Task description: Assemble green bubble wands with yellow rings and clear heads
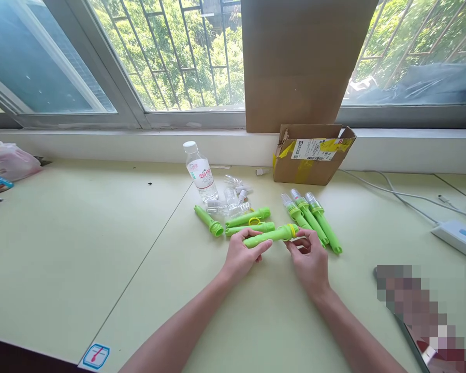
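My left hand [244, 255] grips a bright green plastic tube [267, 237], its thumb along the near side. The tube lies nearly level, with a yellow ring [293, 230] around its right, threaded end. At that end the fingers of my right hand [309, 259] are pinched on the ring; their tips are partly hidden. Behind my left hand rest more green tubes [249, 216], with a loose yellow ring [254, 221] among them. Another green tube [208, 221] lies to their left. Three green tubes with clear caps [309, 220] lie side by side beyond my right hand.
Several clear plastic caps [231, 199] are piled beside a clear labelled bottle [201, 173]. An open cardboard box [308, 163] stands against the sill, a small white-ended piece [261, 171] near it. A power strip [460, 238] with cables is at right; a blurred-out dark device [406, 331] lies nearer.
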`<state>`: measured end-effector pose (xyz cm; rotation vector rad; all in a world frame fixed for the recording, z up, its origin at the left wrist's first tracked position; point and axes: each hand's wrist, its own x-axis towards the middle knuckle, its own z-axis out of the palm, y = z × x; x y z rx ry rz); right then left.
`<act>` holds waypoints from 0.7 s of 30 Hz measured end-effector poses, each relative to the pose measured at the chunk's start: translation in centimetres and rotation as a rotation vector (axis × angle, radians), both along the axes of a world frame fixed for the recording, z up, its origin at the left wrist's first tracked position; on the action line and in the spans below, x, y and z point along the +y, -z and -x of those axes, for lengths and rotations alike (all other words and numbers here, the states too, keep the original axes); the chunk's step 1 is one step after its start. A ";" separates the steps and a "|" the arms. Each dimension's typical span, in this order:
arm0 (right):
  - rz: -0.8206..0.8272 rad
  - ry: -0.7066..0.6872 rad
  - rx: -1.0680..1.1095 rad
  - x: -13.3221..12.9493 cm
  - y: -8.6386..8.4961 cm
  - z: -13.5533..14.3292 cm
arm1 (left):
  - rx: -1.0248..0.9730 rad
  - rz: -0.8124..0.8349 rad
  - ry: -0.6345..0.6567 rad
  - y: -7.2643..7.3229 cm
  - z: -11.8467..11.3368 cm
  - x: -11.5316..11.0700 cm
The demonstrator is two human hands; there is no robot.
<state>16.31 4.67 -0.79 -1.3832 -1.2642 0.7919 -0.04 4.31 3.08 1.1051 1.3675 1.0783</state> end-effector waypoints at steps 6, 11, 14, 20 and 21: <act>-0.016 0.000 -0.011 0.0 0.1 0.0 | -0.032 0.004 0.011 0.2 0.3 0.2; -0.031 -0.036 0.000 0.0 0.0 0.1 | -0.063 0.038 0.022 0.5 0.5 0.5; -0.002 -0.048 0.006 0.0 0.2 0.0 | -0.059 0.037 0.032 0.7 0.6 0.6; 0.000 -0.002 -0.017 0.1 0.5 -0.1 | -0.081 -0.052 -0.032 0.7 0.2 0.3; 0.008 -0.004 -0.007 0.1 0.5 0.0 | -0.067 -0.083 -0.049 0.6 0.2 0.2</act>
